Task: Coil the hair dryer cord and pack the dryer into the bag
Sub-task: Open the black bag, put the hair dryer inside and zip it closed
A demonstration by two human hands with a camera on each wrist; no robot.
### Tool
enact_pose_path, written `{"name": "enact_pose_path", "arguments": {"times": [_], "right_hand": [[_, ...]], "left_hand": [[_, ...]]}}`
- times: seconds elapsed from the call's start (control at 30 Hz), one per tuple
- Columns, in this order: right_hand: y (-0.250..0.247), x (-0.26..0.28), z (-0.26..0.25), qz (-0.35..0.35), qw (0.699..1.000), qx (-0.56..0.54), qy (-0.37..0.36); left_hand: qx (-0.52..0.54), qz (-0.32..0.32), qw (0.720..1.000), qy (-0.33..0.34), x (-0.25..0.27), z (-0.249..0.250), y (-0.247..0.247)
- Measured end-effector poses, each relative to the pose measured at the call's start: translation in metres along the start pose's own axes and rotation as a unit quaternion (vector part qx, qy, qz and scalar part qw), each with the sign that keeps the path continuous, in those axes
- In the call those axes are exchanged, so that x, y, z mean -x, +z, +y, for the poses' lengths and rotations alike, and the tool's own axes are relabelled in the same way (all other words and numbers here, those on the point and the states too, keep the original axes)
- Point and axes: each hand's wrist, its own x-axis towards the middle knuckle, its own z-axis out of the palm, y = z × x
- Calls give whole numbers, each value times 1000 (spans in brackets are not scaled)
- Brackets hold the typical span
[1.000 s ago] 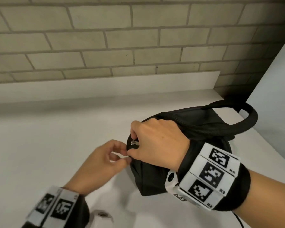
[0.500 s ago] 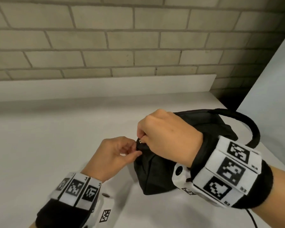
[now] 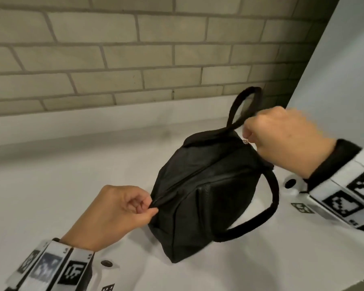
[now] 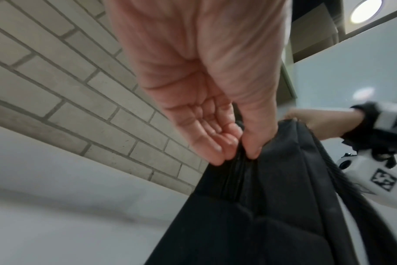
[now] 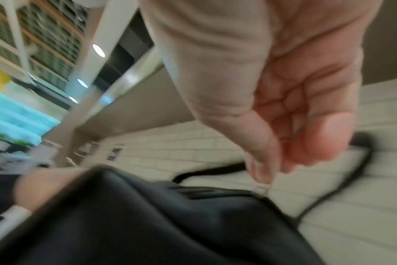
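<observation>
A black fabric bag (image 3: 200, 192) with two loop handles stands on the white counter (image 3: 51, 185), its zipper line running closed along the top. My left hand (image 3: 151, 206) pinches the zipper's near end between thumb and fingers; the left wrist view shows the same pinch on the bag (image 4: 272, 215). My right hand (image 3: 250, 141) pinches the small metal zipper pull (image 3: 245, 140) at the bag's far end. In the blurred right wrist view the right hand (image 5: 267, 172) hovers over the bag (image 5: 170, 224). The hair dryer and its cord are hidden.
A brick wall (image 3: 135, 59) backs the counter, with a low white ledge (image 3: 93, 122) along it. A pale panel (image 3: 345, 80) stands on the right. The counter's front edge (image 3: 355, 280) shows at the lower right.
My right hand has drawn the zipper pull from the near end, beside my left hand, across to the bag's far end. The left hand keeps its pinch on the near end.
</observation>
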Motion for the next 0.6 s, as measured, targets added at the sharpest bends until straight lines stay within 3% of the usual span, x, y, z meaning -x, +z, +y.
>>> {"name": "enact_pose_path", "arguments": {"times": [0.13, 0.23, 0.33, 0.4, 0.5, 0.6], "right_hand": [[26, -10, 39, -23, 980, -165, 105], [31, -13, 43, -19, 926, -351, 140], [31, -11, 41, -12, 859, -485, 163], [36, -10, 40, -15, 834, -527, 164], [40, -9, 40, -22, 807, -564, 171], [40, -10, 42, -22, 814, -555, 169]], "left_hand": [[-5, 7, 1000, -14, -1, -2, -1], [-22, 3, 999, -25, -3, 0, -6], [-36, 26, 998, 54, -2, 21, -11], [-68, 34, 989, 128, 1, 50, -5], [-206, 14, 955, 213, -4, 90, 24], [-324, 5, 916, 237, -23, 100, 53]]}}
